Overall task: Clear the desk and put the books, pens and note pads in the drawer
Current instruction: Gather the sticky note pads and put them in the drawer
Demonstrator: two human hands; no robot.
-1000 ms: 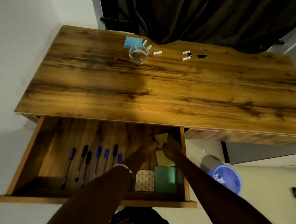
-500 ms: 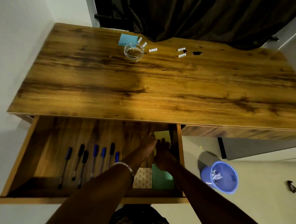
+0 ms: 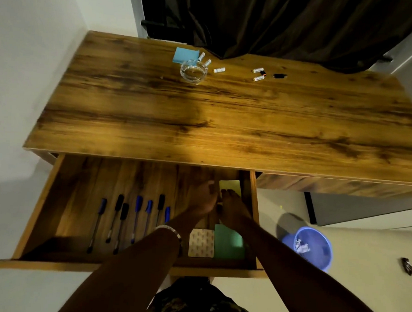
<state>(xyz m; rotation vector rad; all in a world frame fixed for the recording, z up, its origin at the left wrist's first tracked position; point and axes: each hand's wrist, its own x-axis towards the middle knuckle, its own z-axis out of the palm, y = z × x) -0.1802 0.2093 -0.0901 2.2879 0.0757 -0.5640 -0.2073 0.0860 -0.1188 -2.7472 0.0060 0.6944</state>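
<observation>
Now, step in hand: squaring the note pads into the right end of the open drawer (image 3: 34, 217).
Left hand (image 3: 203, 199): flat, fingers loosely together, resting on the drawer floor just left of the yellow pad (image 3: 230, 186); grips nothing that I can see.
Right hand (image 3: 233, 207): palm down over the near part of the yellow pad, fingertips on it; whether it pinches an edge or only presses, I cannot tell.
Yellow pad: beyond both hands, tight against the drawer's right wall.
Green pad (image 3: 228, 245): behind the right wrist, toward the drawer front; the patterned pad (image 3: 201, 242) lies just left of it, touching or nearly so.
Pens (image 3: 136, 219): a row well left of the left hand, lying parallel, apart from the pads.
Still on the desk (image 3: 226, 123): the blue pad (image 3: 185, 55), far beyond the hands, beside a glass dish (image 3: 193, 71) and scattered batteries (image 3: 219, 70).
Doing it well: probably slide the yellow pad flat with the right palm, left hand as a stop, so it sits flush to the wall and leaves room for the blue one.
Risk: likely the forearm dragging the green pad askew on withdrawal; lift clear, don't sweep.
</observation>
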